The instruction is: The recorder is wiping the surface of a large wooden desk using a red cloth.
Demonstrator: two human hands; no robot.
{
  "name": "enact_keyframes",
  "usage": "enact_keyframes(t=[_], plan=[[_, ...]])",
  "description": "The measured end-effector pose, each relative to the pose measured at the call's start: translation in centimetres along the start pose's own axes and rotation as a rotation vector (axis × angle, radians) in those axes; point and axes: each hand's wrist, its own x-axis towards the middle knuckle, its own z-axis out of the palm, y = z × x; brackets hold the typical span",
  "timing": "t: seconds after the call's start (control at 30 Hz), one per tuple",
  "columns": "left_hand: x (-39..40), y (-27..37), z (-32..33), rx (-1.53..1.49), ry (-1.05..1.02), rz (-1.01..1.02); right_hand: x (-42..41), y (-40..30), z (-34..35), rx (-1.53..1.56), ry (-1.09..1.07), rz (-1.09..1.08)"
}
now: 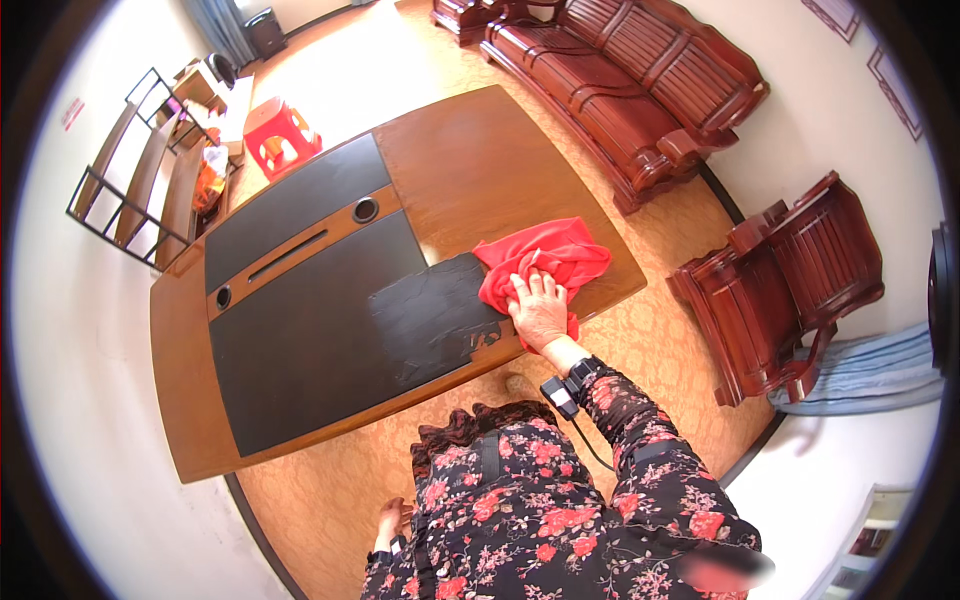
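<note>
My right hand [540, 307] presses down on a crumpled red cloth [577, 251], its fingers bent into the folds. The cloth lies on the right part of a large wooden table [465, 157], close to the near edge, and a bit of it hangs at that edge. Just left of it, the black inlaid panel [315, 352] has a wrinkled, peeling patch [427, 322] with brown spots near its corner. My left hand [393, 517] hangs low beside my body, away from the table; its fingers are partly hidden, and nothing can be seen in it.
A dark red wooden bench [592, 75] stands beyond the table's right side, and a matching armchair [787, 285] is at the right. Past the table's left end are a metal-framed shelf [142, 187] and a red plastic stool [277, 135]. A cable runs from my right wrist device [562, 394].
</note>
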Motion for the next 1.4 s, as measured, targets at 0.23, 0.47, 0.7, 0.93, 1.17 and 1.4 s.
enact_keyframes(t=[0.23, 0.47, 0.7, 0.93, 1.17, 1.4], plan=[[-4.5, 17.2, 4.8, -0.424, -0.001, 0.431, -1.4, 4.8, -1.0, 0.092, 0.006, -0.248], [-3.7, 19.6, 4.6, -0.618, 0.147, 0.29, -1.0, 22.1, -1.6, -0.134, 0.014, 0.178], [-3.8, 20.0, 4.6, -0.604, 0.218, 0.276, 1.0, 24.0, -2.6, 0.273, 0.055, 0.561], [-3.8, 20.8, 8.0, -0.594, 0.318, 0.248, 6.7, 7.9, -8.5, 0.856, -0.096, -0.16], [-6.4, 15.3, 9.2, -0.36, 0.162, 0.28, 5.3, -2.0, 0.9, 0.336, -0.301, -0.58], [-8.4, 2.2, 8.9, -0.513, 0.21, 0.003, 6.0, -13.4, 4.2, 0.434, -0.275, -0.716]])
